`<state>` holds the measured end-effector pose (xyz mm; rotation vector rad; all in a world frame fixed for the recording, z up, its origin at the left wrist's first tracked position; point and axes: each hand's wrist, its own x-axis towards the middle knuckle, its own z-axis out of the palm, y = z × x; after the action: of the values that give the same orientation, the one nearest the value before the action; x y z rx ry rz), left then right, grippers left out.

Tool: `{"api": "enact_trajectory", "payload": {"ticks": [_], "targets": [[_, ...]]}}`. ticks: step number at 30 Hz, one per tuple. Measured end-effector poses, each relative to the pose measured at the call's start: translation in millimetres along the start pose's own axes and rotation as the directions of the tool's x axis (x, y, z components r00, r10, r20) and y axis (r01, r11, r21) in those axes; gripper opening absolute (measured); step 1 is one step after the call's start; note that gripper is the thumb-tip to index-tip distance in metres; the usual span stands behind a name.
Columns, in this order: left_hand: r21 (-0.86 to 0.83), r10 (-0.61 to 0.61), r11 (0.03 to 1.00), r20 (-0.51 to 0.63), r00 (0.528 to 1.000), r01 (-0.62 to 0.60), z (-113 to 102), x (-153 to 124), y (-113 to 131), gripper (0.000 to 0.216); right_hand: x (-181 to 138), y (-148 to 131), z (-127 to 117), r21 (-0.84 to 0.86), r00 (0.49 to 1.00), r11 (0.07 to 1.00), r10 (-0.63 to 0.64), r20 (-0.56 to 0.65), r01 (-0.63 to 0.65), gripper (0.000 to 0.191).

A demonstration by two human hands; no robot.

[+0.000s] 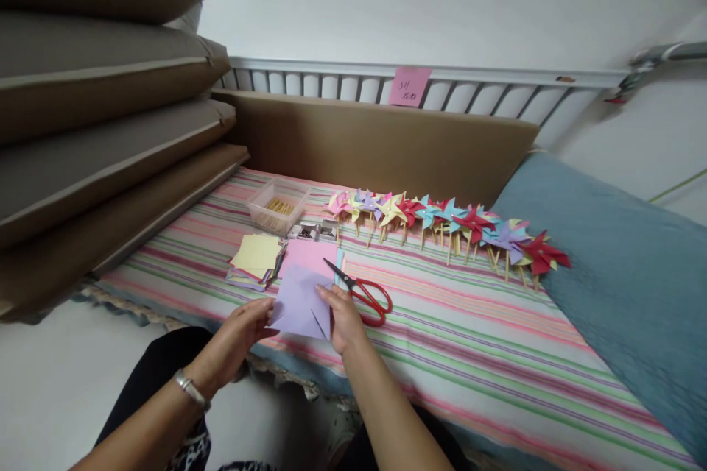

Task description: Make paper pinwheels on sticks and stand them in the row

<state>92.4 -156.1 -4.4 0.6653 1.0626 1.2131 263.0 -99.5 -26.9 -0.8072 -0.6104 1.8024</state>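
A purple paper square (301, 303) with slits cut toward its middle is held up in front of me. My right hand (343, 318) pinches its right edge, thumb on top. At its left edge is my left hand (248, 324), the thumb and fingers closing on the corner there. Scissors (373, 298) with red handles lie on the striped cloth just beyond my right hand, blades pointing up and left. Partly hidden behind the purple square is a pink paper sheet (309, 254). A stack of cut paper squares (257, 257), yellow on top, sits to its left.
A clear plastic box (279, 207) holds short wooden sticks, with small packets (312, 231) beside it. Finished paper pinwheels (442, 217) on sticks form a row at right. Stacked brown cushions (110, 96) rise at left; a brown board (364, 147) stands at the back.
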Motion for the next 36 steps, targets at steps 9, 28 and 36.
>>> {"api": "enact_trajectory", "payload": {"ticks": [9,28,36], "targets": [[0.255,-0.157,0.958,0.07,0.985,0.134,6.0,13.1,3.2,0.037,-0.3,9.3,-1.2,-0.25,0.992,0.967,0.072,0.106,-0.043,0.033],[-0.229,-0.028,0.973,-0.197,0.98,-0.019,13.8,39.2,-14.4,0.015,-23.1,24.3,18.4,-0.723,0.589,-0.119,-0.498,0.637,0.681,0.028],[-0.276,-0.019,0.96,-0.252,0.968,-0.053,11.4,37.8,-15.2,0.015,-24.2,32.9,16.9,-0.701,0.58,-0.208,-0.43,0.692,0.682,0.028]]}}
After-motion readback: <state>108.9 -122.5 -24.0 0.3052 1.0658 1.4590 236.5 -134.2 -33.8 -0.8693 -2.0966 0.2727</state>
